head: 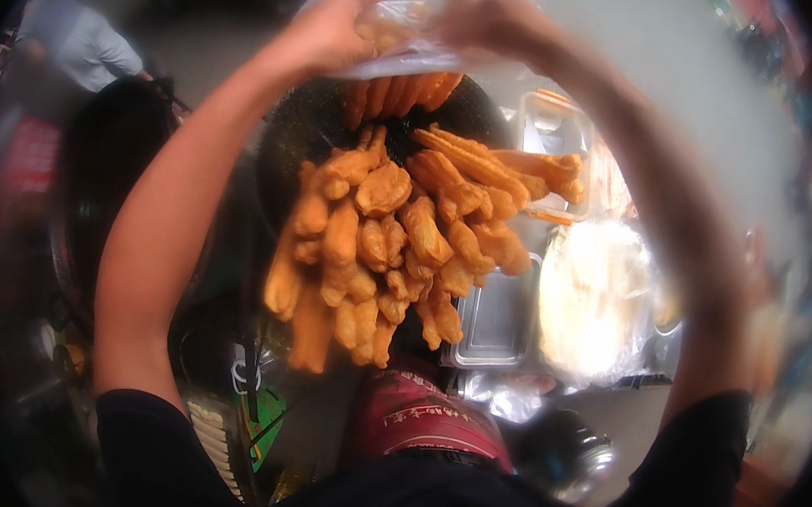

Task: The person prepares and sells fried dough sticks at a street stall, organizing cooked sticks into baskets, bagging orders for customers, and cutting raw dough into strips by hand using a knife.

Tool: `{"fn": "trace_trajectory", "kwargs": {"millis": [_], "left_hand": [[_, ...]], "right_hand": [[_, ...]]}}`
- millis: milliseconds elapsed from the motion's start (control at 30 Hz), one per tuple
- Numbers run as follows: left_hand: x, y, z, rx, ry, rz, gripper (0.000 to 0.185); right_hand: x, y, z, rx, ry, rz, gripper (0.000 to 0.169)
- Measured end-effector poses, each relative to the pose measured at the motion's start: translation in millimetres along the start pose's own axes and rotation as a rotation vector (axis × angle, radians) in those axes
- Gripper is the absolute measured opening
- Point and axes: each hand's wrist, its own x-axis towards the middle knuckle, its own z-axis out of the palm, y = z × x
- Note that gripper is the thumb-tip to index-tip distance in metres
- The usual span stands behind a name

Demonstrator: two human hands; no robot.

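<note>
At the top of the view my left hand (342, 31) grips the side of a clear plastic bag (401, 65), its thumb against it. Golden fried food shows through the film. My right hand (487, 25) is blurred and closed at the bag's other side; its fingers are partly hidden. Below the hands lies a large heap of fried dough sticks (418, 233), fanned out with their ends towards me. A further row of dough sticks (394, 97) stands behind the heap, just under the bag. A dark, speckled round pan (294, 121) shows beneath and around them.
Right of the heap are a clear container with orange clips (547, 211), a grey metal tray (490, 322) and a brightly lit plastic-wrapped pale bundle (594, 299). A dark round vessel (104, 184) stands at left. Beyond it is a person in a light shirt (81, 37). My red apron (428, 415) bears writing.
</note>
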Motion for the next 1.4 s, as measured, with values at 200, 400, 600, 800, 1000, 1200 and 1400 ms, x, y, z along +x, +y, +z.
{"fn": "trace_trajectory", "kwargs": {"millis": [200,400,600,800,1000,1200,1400], "left_hand": [[-13,-37,30,-0.113,0.143,0.102,0.050],[-28,-47,33,0.137,0.171,0.236,0.057],[-34,-50,40,0.146,0.167,0.201,0.072],[-12,-86,60,-0.635,0.000,-0.061,0.086],[2,-112,87,-0.923,-0.146,-0.078,0.081],[2,-119,100,-0.791,-0.067,-0.017,0.077],[9,-125,89,-0.891,-0.043,0.016,0.069]], "right_hand": [[-1,24,13,0.279,0.035,-0.428,0.070],[-10,24,25,0.240,0.106,-0.476,0.048],[5,33,39,0.486,-0.079,-0.554,0.057],[19,16,32,0.509,-0.358,-0.355,0.076],[42,42,71,0.656,-0.352,-0.548,0.077],[56,48,84,0.780,-0.413,-0.566,0.072],[65,71,105,0.664,-0.286,-0.378,0.057]]}}
